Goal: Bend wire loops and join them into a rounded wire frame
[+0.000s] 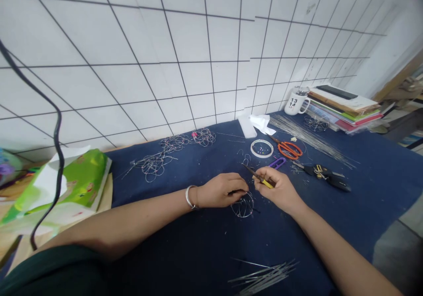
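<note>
My left hand (224,190), with a silver bangle at the wrist, pinches the upper edge of a round wire piece (243,205) on the dark blue cloth. Beside it, my right hand (276,188) is closed round pliers with yellow handles (266,183); their dark tips point up and left. The pliers are apart from the wire piece. A white ring-shaped dish (261,148) of small beads and a purple tool (277,163) lie just beyond my right hand.
Wire shapes (153,164) lie at the left near the wall. Orange scissors (289,149), black-handled tools (325,175), long wires (310,138), a white mug (295,101) and stacked books (346,106) are at the right. Cut wires (267,276) lie in front.
</note>
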The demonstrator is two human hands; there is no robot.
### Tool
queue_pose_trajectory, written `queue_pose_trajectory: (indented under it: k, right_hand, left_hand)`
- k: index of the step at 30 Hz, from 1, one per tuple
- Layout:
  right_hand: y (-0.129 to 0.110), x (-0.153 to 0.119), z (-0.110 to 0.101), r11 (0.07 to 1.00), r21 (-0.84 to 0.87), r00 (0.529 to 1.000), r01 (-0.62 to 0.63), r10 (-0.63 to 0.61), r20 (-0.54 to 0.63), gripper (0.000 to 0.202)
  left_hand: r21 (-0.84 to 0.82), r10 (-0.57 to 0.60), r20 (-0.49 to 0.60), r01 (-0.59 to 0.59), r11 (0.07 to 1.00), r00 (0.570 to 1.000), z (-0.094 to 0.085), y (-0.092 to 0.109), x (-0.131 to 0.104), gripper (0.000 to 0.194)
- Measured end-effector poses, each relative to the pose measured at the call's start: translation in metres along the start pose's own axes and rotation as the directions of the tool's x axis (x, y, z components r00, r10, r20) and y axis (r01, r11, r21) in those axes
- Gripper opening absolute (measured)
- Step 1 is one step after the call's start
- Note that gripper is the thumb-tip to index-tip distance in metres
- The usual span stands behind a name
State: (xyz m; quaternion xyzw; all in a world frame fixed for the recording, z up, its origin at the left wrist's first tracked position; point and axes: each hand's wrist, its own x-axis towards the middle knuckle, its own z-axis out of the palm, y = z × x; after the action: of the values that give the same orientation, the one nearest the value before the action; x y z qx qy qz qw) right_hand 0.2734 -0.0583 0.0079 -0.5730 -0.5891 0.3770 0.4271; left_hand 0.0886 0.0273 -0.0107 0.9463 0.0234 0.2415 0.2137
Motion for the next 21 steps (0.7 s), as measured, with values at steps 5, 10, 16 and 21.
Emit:
queue_pose_trajectory:
  k: [5,10,16,21]
  right_hand:
    - [-0.0029,0.0003,-0.0024,1.0,0.005,1.0,-0.015,0.015,-0.002,0.016]
    - [-0.0017,0.0006,-0.0029,1.0,0.001,1.0,-0.009,0.009,-0.001,0.016]
    - [-0.0025,0.0003,-0.0018,1.0,-0.007,1.0,-0.004,0.004,0.005,0.015]
    - [-0.0032,-0.0005,-0.002,1.0,0.0,1.0,-0.003,0.003,0.013,0.015]
  left_hand:
    - [-0.02,0.022,0.022,-0.021,1.0,1.0,-0.0024,0.0007,0.0015,0.018]
    - [-0.043,0.035,0.042,-0.033,0.999,0.999,-0.0047,0.0012,0.002,0.02]
    - [-0.037,0.013,0.07,-0.01,0.999,0.997,-0.0047,0.0024,0.0015,0.019]
    - [-0.066,-0.029,0.065,0.034,0.997,0.997,-0.0039,0.0044,0.0025,0.017]
